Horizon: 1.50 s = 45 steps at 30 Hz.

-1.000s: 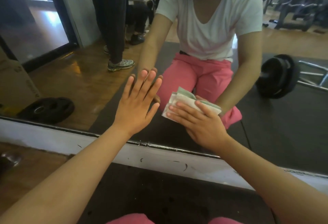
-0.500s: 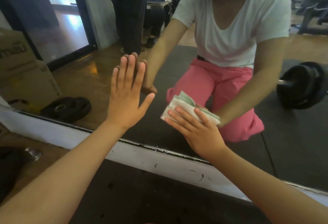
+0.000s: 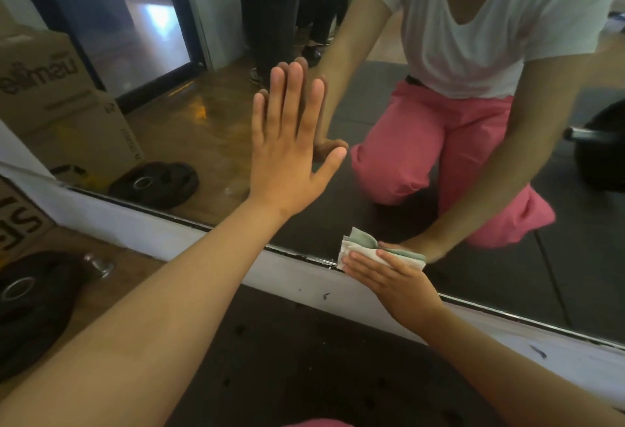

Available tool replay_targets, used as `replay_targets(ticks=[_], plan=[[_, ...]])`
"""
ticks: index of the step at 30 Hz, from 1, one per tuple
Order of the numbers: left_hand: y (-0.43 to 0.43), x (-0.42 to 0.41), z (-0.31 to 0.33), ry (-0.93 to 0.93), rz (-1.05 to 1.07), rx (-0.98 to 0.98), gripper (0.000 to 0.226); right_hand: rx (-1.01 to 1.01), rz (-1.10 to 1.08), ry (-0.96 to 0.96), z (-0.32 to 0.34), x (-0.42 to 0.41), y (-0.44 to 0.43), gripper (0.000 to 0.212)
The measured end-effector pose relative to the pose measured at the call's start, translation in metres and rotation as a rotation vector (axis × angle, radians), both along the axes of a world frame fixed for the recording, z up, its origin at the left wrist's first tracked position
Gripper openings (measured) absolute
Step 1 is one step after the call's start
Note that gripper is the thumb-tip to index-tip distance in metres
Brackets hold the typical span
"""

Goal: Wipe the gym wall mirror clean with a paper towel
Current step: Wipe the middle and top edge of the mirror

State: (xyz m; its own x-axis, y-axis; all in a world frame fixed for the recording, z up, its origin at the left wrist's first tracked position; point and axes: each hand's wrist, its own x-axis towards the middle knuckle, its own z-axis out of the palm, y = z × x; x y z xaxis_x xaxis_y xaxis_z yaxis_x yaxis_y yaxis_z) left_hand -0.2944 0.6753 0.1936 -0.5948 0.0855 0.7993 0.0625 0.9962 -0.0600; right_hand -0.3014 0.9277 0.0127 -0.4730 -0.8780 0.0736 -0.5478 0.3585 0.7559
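Low on the mirror [image 3: 203, 122], right hand [image 3: 395, 282], straight fingers [image 3: 363, 262] on paper towel [image 3: 359, 244]; left hand [image 3: 287, 162] flat, fingers straight

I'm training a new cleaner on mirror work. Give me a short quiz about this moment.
1. True or false: the left hand lies flat on the mirror, fingers straight.
2. Where does the right hand press the towel? A) the mirror's bottom edge B) its top edge C) a bench
3. Fill in: the black disc at far left, beside the left forearm, is a weight ____.
Key: 1 true; 2 A; 3 plate.
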Motion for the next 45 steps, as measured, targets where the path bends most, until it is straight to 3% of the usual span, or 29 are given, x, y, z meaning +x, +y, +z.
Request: replay_targets(ticks=[7,14,21,25,29,34,40,45], plan=[[0.001,0.001,-0.001,0.004,-0.009,-0.002,0.089,-0.043,0.005,-0.053,0.036,0.011,-0.041,0.070],[0.005,0.010,0.005,-0.019,-0.007,-0.011,0.085,-0.058,-0.025,-0.044,0.047,0.014,-0.080,0.075],[0.044,0.030,0.013,-0.049,-0.004,0.078,0.080,-0.069,0.010,-0.015,0.014,0.001,0.034,0.086],[0.104,0.036,0.012,-0.048,-0.270,-0.156,0.076,-0.087,0.045,0.098,-0.009,0.002,0.104,0.088],[0.168,0.030,0.020,-0.050,-0.393,-0.357,0.079,-0.066,0.022,0.142,-0.012,0.008,0.162,0.089],[0.236,0.007,0.058,0.085,-0.484,-0.455,0.066,-0.078,-0.036,0.151,-0.008,0.015,0.233,0.085],[0.308,-0.030,0.119,0.302,-0.442,-0.560,0.060,-0.057,-0.100,0.120,0.016,0.019,0.306,0.104],[0.309,-0.032,0.116,0.360,-0.435,-0.557,0.054,-0.028,-0.058,0.129,0.027,0.015,0.330,0.085]])
